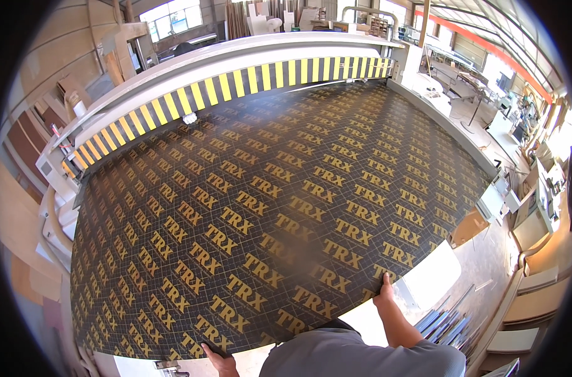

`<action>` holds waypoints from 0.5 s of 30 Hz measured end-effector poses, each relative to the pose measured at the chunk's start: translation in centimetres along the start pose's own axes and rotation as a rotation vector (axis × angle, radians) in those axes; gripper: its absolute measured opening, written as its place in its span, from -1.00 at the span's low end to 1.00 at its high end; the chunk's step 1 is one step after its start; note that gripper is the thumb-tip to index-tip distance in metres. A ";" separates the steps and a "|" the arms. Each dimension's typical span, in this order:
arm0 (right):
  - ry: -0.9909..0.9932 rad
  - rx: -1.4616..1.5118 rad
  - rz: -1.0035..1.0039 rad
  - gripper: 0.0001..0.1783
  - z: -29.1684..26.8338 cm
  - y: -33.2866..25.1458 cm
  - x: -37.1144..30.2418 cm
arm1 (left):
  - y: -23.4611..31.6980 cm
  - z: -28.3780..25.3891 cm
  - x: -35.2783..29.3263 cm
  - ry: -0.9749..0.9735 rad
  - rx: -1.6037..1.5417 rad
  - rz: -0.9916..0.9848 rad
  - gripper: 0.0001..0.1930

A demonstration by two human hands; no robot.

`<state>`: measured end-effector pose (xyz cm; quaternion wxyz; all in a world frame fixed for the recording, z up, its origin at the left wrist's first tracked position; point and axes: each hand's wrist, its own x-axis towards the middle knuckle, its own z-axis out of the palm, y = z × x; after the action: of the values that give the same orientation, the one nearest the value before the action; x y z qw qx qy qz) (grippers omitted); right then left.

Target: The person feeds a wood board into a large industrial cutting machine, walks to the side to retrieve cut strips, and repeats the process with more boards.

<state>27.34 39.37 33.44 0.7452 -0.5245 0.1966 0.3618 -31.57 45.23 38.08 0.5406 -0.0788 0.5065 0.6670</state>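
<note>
A very large black panel with gold printing all over lies in front of me, its far side running up to a beam with a yellow-and-black striped guard. My left hand grips the near edge at the lower middle, thumb on top and the other fingers hidden beneath. Further to the right, my right hand holds the same edge, its thumb side resting on the printed face. Both hands are closed on the panel. The panel hides most of what supports it.
Low metal rails border the panel's far right. A white board sits by my right hand, with metal strips on the floor below. Stacked boards line the right side; brown sheets lean at the left.
</note>
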 end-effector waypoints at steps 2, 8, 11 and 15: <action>0.011 -0.009 0.025 -0.39 0.3 0.1 -0.3 | 0.0 -0.9 0.6 -0.021 0.026 0.008 -0.44; 0.006 -0.002 0.018 -0.42 0.3 0.1 -0.2 | -0.2 -1.7 1.3 -0.059 -0.011 0.017 -0.45; 0.022 -0.012 0.029 -0.41 0.3 0.0 -0.2 | -0.4 -2.1 1.6 -0.149 -0.025 0.020 -0.46; 0.045 -0.028 0.027 -0.39 0.1 0.1 0.0 | -0.3 -1.8 1.2 -0.152 -0.020 0.030 -0.45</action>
<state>27.29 39.50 33.45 0.7283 -0.5401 0.2156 0.3626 -32.63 44.59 36.24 0.5666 -0.0260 0.4585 0.6841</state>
